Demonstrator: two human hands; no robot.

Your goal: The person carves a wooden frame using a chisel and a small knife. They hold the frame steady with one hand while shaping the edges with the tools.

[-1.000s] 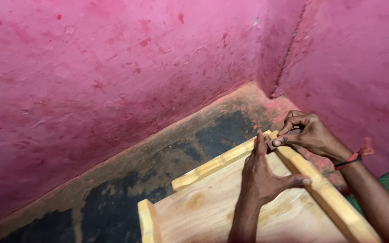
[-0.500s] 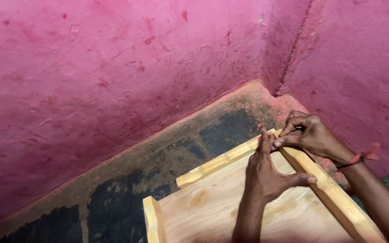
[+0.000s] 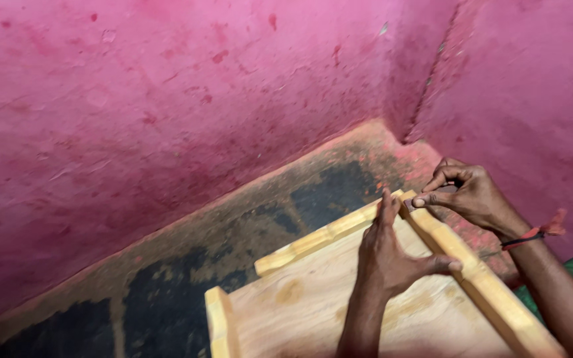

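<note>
The wooden frame (image 3: 392, 292) lies on the dark floor (image 3: 187, 265) close to the corner of the pink wall (image 3: 167, 99). At the frame's far corner, the left hand (image 3: 392, 255) rests flat with fingers (image 3: 386, 202) spread and released. Just beside that corner, the right hand (image 3: 469, 195) pinches its fingers together on something too small to tell.
</note>
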